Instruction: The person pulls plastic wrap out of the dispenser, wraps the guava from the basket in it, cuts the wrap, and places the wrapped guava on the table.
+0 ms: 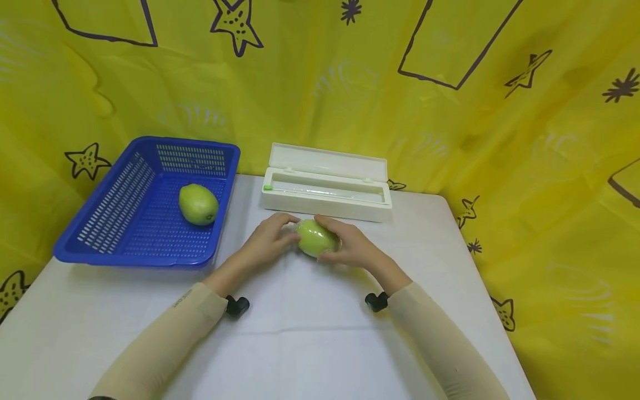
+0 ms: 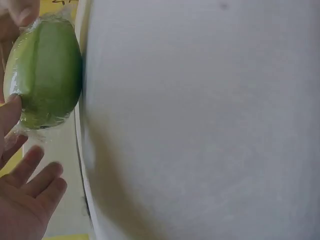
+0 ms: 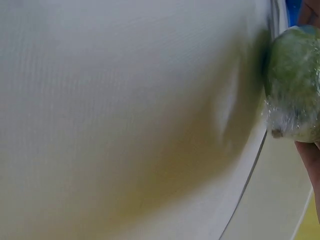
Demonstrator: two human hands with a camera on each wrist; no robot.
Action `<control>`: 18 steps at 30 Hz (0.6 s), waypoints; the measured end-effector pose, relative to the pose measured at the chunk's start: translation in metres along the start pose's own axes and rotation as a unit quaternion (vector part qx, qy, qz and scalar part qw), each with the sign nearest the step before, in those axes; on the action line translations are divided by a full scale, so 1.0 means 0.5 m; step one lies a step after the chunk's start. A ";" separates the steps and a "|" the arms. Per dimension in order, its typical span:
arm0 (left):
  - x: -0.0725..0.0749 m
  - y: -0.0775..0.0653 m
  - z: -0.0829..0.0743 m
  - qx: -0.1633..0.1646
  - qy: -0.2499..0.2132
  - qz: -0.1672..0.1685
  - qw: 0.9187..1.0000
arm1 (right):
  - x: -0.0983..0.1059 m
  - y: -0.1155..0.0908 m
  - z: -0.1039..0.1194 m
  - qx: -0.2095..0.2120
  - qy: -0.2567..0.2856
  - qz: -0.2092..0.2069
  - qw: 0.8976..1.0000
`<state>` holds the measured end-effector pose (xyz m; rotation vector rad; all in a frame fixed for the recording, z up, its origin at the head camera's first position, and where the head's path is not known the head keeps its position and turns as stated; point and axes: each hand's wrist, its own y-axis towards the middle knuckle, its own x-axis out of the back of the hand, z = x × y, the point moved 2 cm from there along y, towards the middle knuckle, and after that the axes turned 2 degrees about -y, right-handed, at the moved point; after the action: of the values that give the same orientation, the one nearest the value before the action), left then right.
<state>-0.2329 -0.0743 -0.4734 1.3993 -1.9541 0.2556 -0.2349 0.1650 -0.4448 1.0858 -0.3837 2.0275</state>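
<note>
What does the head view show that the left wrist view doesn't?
Only the head view shows the blue basket with another green fruit inside, plus beige sleeves.

Only the left wrist view clearly shows the crinkled wrap tail beside the left hand.

Both show the wrapped green fruit and at least part of the right hand.

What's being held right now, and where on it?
A film-wrapped green fruit: the right grip holds its right end in the head view. The left grip has its thumb touching the opposite end, fingers spread.
</note>
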 end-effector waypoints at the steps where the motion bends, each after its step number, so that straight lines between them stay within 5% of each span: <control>1: 0.000 0.002 -0.002 -0.002 -0.001 -0.003 1.000 | -0.002 0.001 0.002 -0.001 -0.017 0.006 1.000; 8: -0.021 0.004 -0.020 0.003 0.017 0.020 1.000 | -0.014 0.000 0.000 -0.015 -0.110 -0.018 0.994; 13: -0.061 0.000 -0.060 0.026 0.042 0.067 0.996 | -0.017 0.002 -0.005 -0.035 -0.075 -0.061 0.995; 18: -0.077 -0.006 -0.086 0.034 -0.008 0.118 0.992 | -0.020 -0.001 -0.018 -0.068 -0.029 -0.069 0.995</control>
<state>-0.2057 -0.0238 -0.4673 1.2158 -2.1433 0.4248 -0.2361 0.1655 -0.4580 1.0587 -0.4558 1.8250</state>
